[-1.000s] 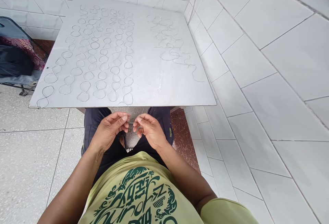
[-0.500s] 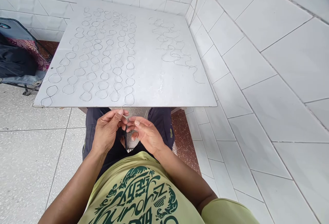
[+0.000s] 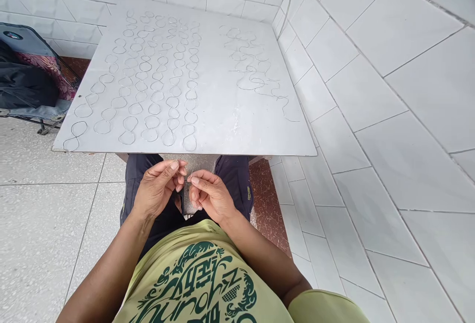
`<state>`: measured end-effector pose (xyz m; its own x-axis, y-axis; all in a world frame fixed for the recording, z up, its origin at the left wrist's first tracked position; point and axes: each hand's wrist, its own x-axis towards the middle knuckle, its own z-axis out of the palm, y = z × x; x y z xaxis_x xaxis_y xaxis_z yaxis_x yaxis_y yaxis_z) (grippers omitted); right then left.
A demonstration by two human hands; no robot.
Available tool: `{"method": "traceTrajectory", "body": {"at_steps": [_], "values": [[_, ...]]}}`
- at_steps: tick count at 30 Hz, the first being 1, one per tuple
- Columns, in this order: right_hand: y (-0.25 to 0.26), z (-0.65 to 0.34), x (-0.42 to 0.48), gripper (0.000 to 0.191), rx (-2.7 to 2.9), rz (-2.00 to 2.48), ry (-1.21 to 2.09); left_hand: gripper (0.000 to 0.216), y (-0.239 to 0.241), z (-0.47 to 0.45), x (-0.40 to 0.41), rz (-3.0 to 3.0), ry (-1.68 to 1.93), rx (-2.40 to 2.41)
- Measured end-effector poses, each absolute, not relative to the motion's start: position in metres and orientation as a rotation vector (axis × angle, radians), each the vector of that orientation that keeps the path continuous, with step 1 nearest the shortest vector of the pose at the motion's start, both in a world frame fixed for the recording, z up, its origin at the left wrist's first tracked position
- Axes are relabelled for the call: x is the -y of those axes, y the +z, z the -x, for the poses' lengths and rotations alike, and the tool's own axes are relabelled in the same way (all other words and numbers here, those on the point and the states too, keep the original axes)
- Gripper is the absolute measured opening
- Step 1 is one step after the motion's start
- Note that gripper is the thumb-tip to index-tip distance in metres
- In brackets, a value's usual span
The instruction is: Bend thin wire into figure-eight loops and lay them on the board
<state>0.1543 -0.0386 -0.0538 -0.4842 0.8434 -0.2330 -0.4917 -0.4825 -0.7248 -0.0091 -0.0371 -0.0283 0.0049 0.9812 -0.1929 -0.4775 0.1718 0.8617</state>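
Silvery wire (image 3: 192,168) just off the table's (image 3: 215,115) near edge, my left hand (image 3: 158,187) and right hand (image 3: 211,195) each pinching it, fingers nearly closed, on my feed I see figure-eights (image 3: 145,63) in columns at left, loose wires (image 3: 256,83) at right.

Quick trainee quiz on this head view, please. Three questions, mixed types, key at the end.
1. Where on the white tabletop do the wavy wires lie?
A) far left corner
B) right-hand part
C) along the near edge

2. Fill in: the wires in rows on the left are shaped like a figure ____.

3. True or false: both palms lie flat on the tabletop.

Key: 1 B; 2 eight; 3 false, the left hand and right hand pinch thin wire before its near edge.
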Motion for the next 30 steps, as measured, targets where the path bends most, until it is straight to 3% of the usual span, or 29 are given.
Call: {"method": "traceTrajectory", "body": {"at_steps": [7,13,19,30], "values": [[-0.052,-0.164,0.04,0.048,0.797,0.722,1.991,0.021,-0.032,0.028,0.04,-0.823,1.253,-1.023],[-0.054,-0.165,0.042,0.059,0.82,0.782,2.005,0.034,-0.028,0.05,0.041,-1.015,1.133,-1.079],[-0.058,-0.169,0.043,0.054,0.876,0.795,1.995,0.041,-0.022,0.068,0.035,-1.121,0.903,-1.121],[-0.057,-0.176,0.042,0.047,1.141,0.885,1.909,0.033,-0.007,0.073,0.033,-1.329,0.771,-1.26]]}}
